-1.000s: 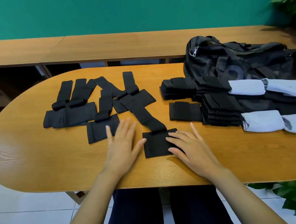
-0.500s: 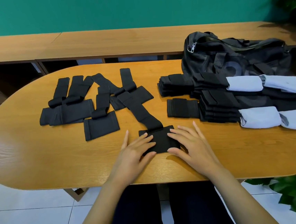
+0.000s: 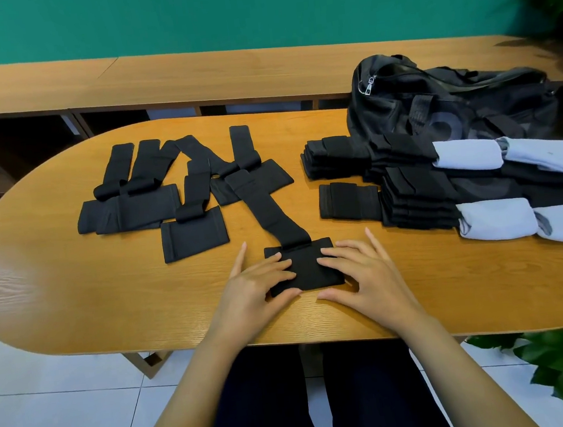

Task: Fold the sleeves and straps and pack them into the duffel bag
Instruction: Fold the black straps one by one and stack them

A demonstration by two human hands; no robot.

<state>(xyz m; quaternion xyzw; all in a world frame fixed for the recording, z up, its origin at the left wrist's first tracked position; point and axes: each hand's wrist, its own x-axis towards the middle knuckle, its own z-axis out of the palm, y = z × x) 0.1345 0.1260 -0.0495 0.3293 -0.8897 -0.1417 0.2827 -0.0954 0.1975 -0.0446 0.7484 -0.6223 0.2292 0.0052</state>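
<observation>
Oval wooden table (image 3: 75, 302). Both hands lie flat and uncurled, gripping nothing. The left hand (image 3: 256, 284) presses its fingers on the left part of a black sleeve (image 3: 307, 266) at the near middle edge. The right hand (image 3: 364, 270) presses on the right part. The fingertips of the two hands are close but apart. The sleeve's strap (image 3: 273, 214) runs far-left from it, stretched out flat. Unfolded sleeves and straps (image 3: 155, 198) lie spread on the far left. Folded black stacks (image 3: 416, 200) and pale rolled pieces (image 3: 494, 223) sit to the right. The black duffel bag (image 3: 452, 107) is slumped at the far right.
</observation>
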